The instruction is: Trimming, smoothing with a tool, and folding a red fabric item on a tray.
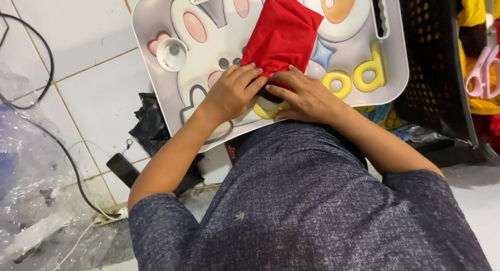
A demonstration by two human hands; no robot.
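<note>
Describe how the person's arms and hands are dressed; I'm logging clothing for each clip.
Both the left hand and right hand are bare, with no gloves, rings or watch visible. The forearms are uncovered. A dark blue-grey heathered short-sleeved shirt covers the upper arms, its sleeves ending above the elbows.

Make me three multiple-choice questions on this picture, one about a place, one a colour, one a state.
1. Where does the folded cloth lie?
A. on the lap tray
B. in the black basket
C. on the floor tiles

2. What colour is the cloth?
A. blue
B. red
C. white

3. How are the left hand and right hand placed?
A. raised in the air
B. holding a cable
C. pressing the cloth's near edge

Answers: 1 A, it rests on the tray's cartoon top; 2 B, it is plainly red; 3 C, both hands' fingers sit on its near edge.
</note>
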